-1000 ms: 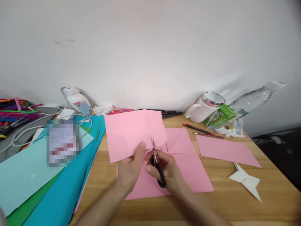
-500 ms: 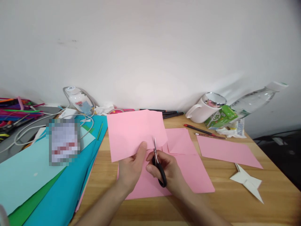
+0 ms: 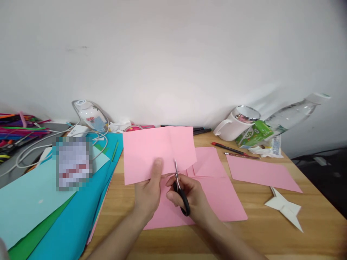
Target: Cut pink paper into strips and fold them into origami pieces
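Observation:
My left hand point(image 3: 149, 193) pinches the lower edge of a pink sheet of paper point(image 3: 146, 151), its thumb on top and its fingers hidden behind. A crease runs down the sheet right of its middle. My right hand point(image 3: 191, 196) is closed on a pair of scissors point(image 3: 183, 200) with black handles. The blades point away from me, parted around the sheet's lower edge near the crease, one in front of the paper. Below both hands, a larger pink sheet point(image 3: 225, 202) lies on the wooden table, with a folded pink piece point(image 3: 207, 162) on it.
On the right are a pink strip point(image 3: 260, 173), a folded white paper star point(image 3: 284, 208), pencils point(image 3: 230, 148), a mug point(image 3: 234, 124), a green carton point(image 3: 255, 134) and a leaning bottle point(image 3: 294, 113). Coloured sheets point(image 3: 67, 220), a blurred device point(image 3: 73, 162) and a white bottle point(image 3: 93, 117) occupy the left.
Both hands have shifted slightly left. The left thumb has slid left along the sheet, whose right part now lies flatter and shows more of its face. The scissors stay at its lower edge.

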{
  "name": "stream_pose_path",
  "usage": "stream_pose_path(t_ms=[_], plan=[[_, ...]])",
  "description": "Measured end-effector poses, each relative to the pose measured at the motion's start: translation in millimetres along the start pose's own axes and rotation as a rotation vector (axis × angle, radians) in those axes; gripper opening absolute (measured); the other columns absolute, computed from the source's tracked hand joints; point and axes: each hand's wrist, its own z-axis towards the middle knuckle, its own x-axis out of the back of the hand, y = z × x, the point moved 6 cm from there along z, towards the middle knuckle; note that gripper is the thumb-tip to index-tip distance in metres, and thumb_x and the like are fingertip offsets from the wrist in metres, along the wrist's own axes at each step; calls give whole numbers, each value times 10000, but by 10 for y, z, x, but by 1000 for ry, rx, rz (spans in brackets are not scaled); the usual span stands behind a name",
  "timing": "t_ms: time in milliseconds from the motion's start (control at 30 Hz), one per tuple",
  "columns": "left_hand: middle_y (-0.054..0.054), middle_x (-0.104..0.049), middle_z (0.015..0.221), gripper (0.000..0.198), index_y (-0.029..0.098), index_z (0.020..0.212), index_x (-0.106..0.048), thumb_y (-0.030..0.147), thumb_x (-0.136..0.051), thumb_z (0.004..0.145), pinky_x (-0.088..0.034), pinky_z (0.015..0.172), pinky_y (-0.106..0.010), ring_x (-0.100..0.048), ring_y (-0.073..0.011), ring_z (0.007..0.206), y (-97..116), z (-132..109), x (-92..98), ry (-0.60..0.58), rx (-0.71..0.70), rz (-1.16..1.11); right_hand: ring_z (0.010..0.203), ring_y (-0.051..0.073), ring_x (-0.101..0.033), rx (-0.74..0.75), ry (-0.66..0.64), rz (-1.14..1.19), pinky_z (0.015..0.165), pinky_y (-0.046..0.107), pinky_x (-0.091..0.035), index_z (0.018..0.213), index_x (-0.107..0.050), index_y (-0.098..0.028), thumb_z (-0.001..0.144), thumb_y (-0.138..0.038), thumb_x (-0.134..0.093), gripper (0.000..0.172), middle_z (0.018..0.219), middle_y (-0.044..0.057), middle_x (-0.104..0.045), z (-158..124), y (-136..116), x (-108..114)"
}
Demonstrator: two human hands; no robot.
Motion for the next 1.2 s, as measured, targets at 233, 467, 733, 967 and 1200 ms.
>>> stream_pose_path(t_ms=[233, 467, 733, 967, 1200], plan=[[-75, -627, 1167, 462, 197, 1097, -615, 441, -653, 707, -414, 991, -339, -511, -238, 1162, -5, -64, 36, 19, -49, 60, 603, 116, -461, 42, -26, 20, 556, 242, -363, 819, -518, -174, 583, -356, -787, 402, 664, -16, -534, -17, -96, 3], [-71, -588, 1225, 482, 214, 1173, -573, 414, -634, 738, -381, 1022, -366, -487, -246, 1184, -51, -109, -7, -37, -50, -86, 610, 115, -448, 43, -36, 43, 546, 233, -364, 815, -482, -183, 589, -366, -786, 421, 662, -27, -500, -27, -122, -25], [-82, -569, 1244, 464, 196, 1162, -583, 409, -623, 751, -332, 1051, -390, -456, -250, 1210, -89, -117, -21, -53, -22, -132, 604, 94, -433, 60, -38, 84, 533, 204, -350, 863, -490, -171, 611, -298, -786, 410, 656, -41, -474, -38, -117, -33], [-79, -606, 1190, 431, 208, 1129, -608, 408, -627, 748, -367, 1025, -412, -491, -258, 1176, -106, -109, -27, -61, 12, -150, 577, 82, -429, 53, -18, 83, 511, 188, -345, 833, -499, -166, 605, -252, -789, 378, 631, -47, -486, -32, -114, -21], [-75, -604, 1196, 445, 204, 1130, -609, 404, -644, 734, -357, 1035, -395, -483, -252, 1184, -91, -117, -20, -49, 1, -160, 551, 76, -423, 42, 4, 86, 498, 183, -336, 795, -491, -168, 591, -234, -791, 369, 604, -56, -486, -29, -98, -14]])
